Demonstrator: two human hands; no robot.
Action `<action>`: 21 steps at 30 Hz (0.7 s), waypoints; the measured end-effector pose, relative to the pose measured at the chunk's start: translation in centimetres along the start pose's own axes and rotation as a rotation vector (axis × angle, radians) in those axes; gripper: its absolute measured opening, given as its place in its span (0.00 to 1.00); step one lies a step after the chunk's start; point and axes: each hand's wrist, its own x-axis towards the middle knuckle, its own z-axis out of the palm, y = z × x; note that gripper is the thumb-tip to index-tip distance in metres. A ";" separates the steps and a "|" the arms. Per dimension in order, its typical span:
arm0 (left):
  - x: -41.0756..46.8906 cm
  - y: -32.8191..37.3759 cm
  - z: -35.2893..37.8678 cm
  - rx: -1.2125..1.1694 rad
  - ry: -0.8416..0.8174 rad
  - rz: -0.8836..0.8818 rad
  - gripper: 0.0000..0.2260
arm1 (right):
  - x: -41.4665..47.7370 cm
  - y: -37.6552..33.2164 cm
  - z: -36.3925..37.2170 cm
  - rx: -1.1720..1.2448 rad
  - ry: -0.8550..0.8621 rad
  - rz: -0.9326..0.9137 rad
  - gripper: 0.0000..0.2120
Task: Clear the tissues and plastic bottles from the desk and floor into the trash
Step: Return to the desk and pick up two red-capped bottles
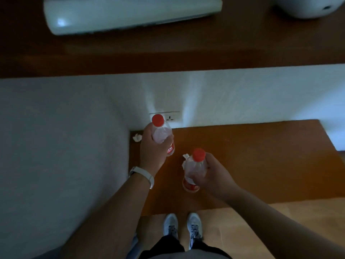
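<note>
Below me, over the brown desk [261, 156] set against the white wall, I hold one plastic bottle in each hand. Both look clear and empty, so I judge them very light, thin-walled and easy to dent; a moderate grip around the body is enough, and the smooth plastic with its glossy red label could slip if held loosely. My left hand [152, 152] is wrapped around the mid-body of the left bottle [162, 135], which tilts away from me with its red cap toward the wall socket [170, 117]; that forearm reaches forward, wrist nearly straight, with a white wristband [144, 175] on it. My right hand [214, 174] is closed around the right bottle [194, 170] from the side, cap upward, base raised above the desk, the arm coming in from the lower right. Two crumpled tissues remain on the desk: one [137, 137] at the back left corner, one [184, 158] partly hidden behind the right bottle. These are soft and weightless and would be best pinched up whole. No trash container is in view.
</note>
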 end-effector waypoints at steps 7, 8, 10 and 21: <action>-2.0 1.7 2.9 0.062 -0.213 0.124 0.24 | -4.5 1.7 -3.9 0.065 0.232 0.134 0.25; -2.4 1.9 3.3 0.065 -0.230 0.135 0.25 | -5.3 2.2 -4.5 0.073 0.256 0.147 0.25; -3.4 2.3 4.1 0.066 -0.277 0.141 0.26 | -7.0 2.9 -5.5 0.088 0.299 0.165 0.25; -11.9 7.6 14.1 0.115 -0.470 0.270 0.27 | -16.4 9.1 -14.6 0.189 0.507 0.167 0.23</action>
